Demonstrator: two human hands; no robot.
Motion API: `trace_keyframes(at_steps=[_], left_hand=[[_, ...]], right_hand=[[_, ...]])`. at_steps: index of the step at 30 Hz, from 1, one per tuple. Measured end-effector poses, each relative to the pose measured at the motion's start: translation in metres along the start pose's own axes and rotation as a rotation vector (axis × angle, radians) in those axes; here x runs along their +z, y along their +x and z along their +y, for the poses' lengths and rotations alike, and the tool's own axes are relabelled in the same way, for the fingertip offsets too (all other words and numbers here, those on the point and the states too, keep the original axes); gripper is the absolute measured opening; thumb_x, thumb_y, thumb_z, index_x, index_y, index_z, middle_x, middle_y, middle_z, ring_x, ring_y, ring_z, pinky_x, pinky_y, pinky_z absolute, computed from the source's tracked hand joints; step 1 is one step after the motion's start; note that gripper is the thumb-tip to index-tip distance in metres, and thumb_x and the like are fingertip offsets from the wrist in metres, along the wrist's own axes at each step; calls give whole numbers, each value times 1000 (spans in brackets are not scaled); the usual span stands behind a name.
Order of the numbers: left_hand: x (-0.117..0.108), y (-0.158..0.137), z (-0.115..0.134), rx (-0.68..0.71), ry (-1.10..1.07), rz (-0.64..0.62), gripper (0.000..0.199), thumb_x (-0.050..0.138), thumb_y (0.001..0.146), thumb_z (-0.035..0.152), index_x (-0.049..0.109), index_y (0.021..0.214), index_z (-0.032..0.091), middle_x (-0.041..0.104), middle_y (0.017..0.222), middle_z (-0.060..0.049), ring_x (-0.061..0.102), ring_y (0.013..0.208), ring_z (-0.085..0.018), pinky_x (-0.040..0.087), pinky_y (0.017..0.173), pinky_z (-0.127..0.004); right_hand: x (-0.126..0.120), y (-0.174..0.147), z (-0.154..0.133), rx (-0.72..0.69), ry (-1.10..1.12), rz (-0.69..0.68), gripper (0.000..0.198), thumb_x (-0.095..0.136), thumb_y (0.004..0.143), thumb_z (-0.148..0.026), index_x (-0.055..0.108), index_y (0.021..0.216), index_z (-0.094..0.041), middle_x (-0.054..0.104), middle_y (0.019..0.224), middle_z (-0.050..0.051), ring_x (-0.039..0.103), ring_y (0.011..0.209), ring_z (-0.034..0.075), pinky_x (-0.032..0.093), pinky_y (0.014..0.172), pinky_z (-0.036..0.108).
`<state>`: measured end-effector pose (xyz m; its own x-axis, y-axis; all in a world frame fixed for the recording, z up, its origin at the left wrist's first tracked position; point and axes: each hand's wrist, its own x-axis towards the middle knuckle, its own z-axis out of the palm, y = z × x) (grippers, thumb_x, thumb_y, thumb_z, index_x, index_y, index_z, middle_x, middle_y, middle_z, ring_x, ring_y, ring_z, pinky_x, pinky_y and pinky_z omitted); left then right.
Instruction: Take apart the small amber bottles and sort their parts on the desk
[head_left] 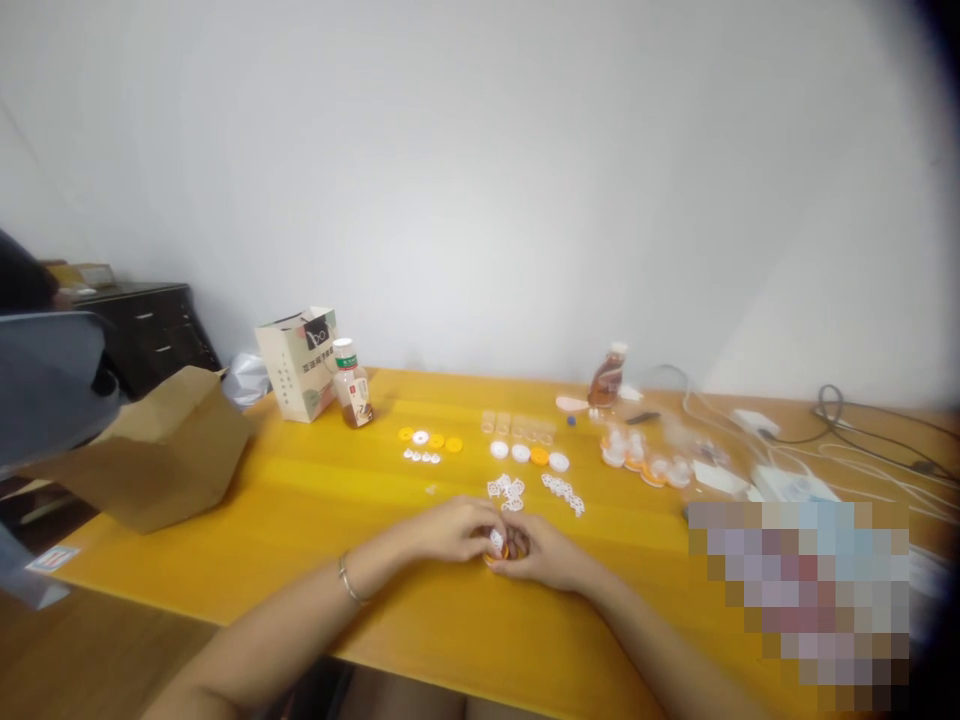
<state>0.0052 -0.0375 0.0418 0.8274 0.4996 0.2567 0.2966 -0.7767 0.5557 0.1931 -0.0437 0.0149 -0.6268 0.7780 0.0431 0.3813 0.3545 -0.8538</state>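
Note:
Close to the table's near side, my left hand [461, 530] and my right hand [547, 552] meet around a small round orange-and-white plastic piece [496, 541]. Fingers of both hands are closed on it and hide much of its shape. Just beyond them lie loose white openwork pieces [507, 490] and a second group of white openwork pieces [562, 493]. Behind these is a row of white and yellow discs [520, 453], then a row of clear cups [517, 428]. Farther left, more yellow and white discs [454, 445] lie behind small white parts [421, 457].
Orange-and-white round assemblies [645, 457] sit on the right, near a brown bottle [607, 377] and cables [832, 410]. A paper bag [296, 370], a labelled bottle [351, 385] and an open cardboard box [172, 450] stand left. A blurred-out patch covers the lower right.

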Motion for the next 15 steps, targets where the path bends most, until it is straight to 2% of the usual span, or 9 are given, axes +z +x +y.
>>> trace_keyframes(at_steps=[6, 8, 12, 15], left_hand=[[17, -3, 1, -57, 41, 126, 18, 48, 71, 5, 60, 79, 15, 61, 82, -2, 56, 76, -13, 43, 74, -22], [14, -2, 4, -52, -12, 201, 16, 47, 74, 7, 60, 80, 15, 61, 82, -3, 56, 76, -13, 44, 74, -22], [0, 0, 10, -42, -92, 467, 14, 48, 81, 18, 60, 86, 14, 60, 85, -5, 55, 80, -13, 43, 76, -24], [-2, 1, 8, -48, -100, 462, 18, 53, 79, 25, 62, 91, 14, 60, 85, -5, 55, 77, -13, 44, 74, -24]], right_hand=[[3, 0, 1, -3, 5, 11, 18, 63, 62, -20, 53, 77, -17, 51, 62, -4, 43, 56, 8, 34, 51, 19], [4, 0, 1, 9, 3, -4, 18, 62, 62, -18, 51, 76, -17, 48, 61, -6, 41, 54, 7, 33, 49, 18], [3, -1, -2, 72, -33, -18, 19, 60, 62, -18, 48, 75, -16, 43, 59, -6, 39, 52, 6, 31, 48, 18], [0, -2, -5, 89, -57, -28, 21, 61, 62, -19, 47, 78, -16, 44, 62, -6, 40, 54, 7, 33, 49, 19]])
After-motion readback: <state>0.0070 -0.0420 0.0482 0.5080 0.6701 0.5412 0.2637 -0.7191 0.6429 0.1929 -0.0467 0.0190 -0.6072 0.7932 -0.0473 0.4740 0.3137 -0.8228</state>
